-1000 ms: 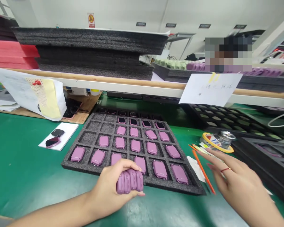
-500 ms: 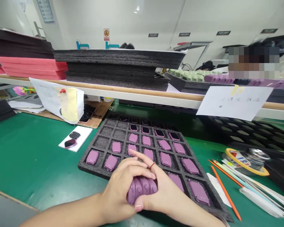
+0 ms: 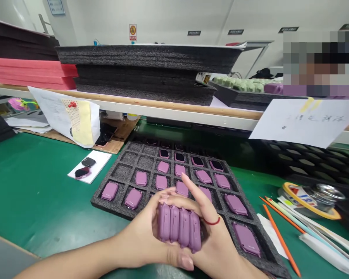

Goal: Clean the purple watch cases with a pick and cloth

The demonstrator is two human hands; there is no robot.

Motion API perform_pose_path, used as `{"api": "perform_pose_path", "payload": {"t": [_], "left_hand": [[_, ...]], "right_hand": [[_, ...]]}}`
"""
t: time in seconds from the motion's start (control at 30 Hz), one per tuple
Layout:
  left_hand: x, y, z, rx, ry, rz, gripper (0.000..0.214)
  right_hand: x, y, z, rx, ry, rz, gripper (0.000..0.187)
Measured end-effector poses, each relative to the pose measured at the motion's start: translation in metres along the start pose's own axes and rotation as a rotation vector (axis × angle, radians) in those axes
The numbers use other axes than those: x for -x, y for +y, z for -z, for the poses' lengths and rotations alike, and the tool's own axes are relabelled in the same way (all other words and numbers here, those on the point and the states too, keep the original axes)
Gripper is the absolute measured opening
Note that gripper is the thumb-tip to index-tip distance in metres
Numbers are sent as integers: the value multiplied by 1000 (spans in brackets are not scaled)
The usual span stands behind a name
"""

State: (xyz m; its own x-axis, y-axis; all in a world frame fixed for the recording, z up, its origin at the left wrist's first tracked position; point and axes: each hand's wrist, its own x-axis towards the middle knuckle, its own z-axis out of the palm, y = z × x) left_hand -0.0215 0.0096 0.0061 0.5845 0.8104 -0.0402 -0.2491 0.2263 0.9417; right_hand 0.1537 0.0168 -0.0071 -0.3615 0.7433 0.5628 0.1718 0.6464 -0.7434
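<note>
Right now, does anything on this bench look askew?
Slightly: one purple watch case in the foam tray, just right of the raised fingertip, looks turned in its compartment more than its neighbours. Nothing looks spilled or damaged.

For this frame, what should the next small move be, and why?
Probably a light squeeze with the left hand and right hand to even up the four purple watch cases. Both hands already cup the row, and its ends look staggered, with the rightmost case sitting lowest in the picture.
</note>
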Motion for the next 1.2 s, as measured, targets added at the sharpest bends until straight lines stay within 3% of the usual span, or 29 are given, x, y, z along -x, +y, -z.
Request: {"api": "perform_pose_path", "payload": {"t": [0.07,0.13,0.27,0.53,0.73,0.9,1.07,1.2], "left_hand": [[-3,4,0,44,-41,39,59],[-6,4,-1,94,-29,78,46],[-8,-3,-2,173,62,54,54],[-4,-2,-8,-83,158,73,75],[-3,-3,-10,-54,156,64,74],[-5,-2,-8,-48,128,10,72],[-4,0,-7,-26,102,-9,71],[-3,-3,-7,3,106,-25,68]], "right_hand": [[0,2,1,21,-17,58,98],[0,4,0,38,-27,93,97],[0,8,-4,129,-59,134,95],[1,8,-2,79,-78,78,98],[3,7,-2,22,-82,34,104],[2,8,-2,39,-72,56,89],[1,6,-1,14,-77,54,102],[1,6,-1,45,-91,80,100]]}}
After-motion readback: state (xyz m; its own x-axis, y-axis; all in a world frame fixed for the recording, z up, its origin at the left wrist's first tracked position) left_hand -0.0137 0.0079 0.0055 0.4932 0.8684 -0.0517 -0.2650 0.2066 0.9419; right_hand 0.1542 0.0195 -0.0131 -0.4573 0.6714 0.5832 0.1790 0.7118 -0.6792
